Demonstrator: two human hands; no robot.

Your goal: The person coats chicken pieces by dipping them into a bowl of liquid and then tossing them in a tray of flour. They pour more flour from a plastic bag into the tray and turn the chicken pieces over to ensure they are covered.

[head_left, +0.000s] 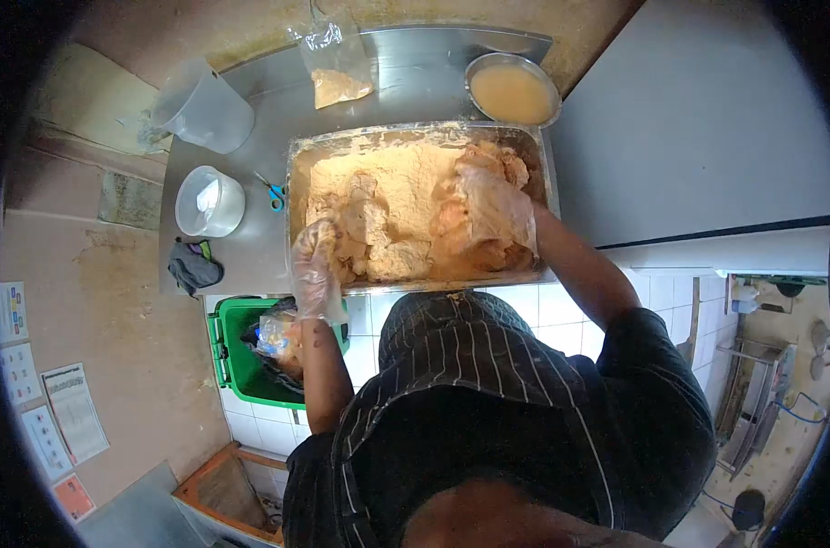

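A metal tray [552,187] holds pale breading flour [406,173], with floured chicken pieces [365,219] at its left and moist, lightly dusted chicken pieces [502,163] at its right. My left hand [315,260], in a clear plastic glove, is at the tray's left front corner. Its fingers curl in beside the floured pieces, and what they grip is hidden. My right hand [495,208], also gloved and dusted with flour, reaches over the right-hand pile. Its fingers bend around a piece of chicken there, partly covered by the glove.
Behind the tray are a bag of flour [339,85] and a bowl of cloudy liquid [513,93]. At left stand a tall clear bucket [205,108], a white tub [210,203], blue-handled scissors [276,198] and a dark cloth [194,267]. A green bin [235,352] sits below.
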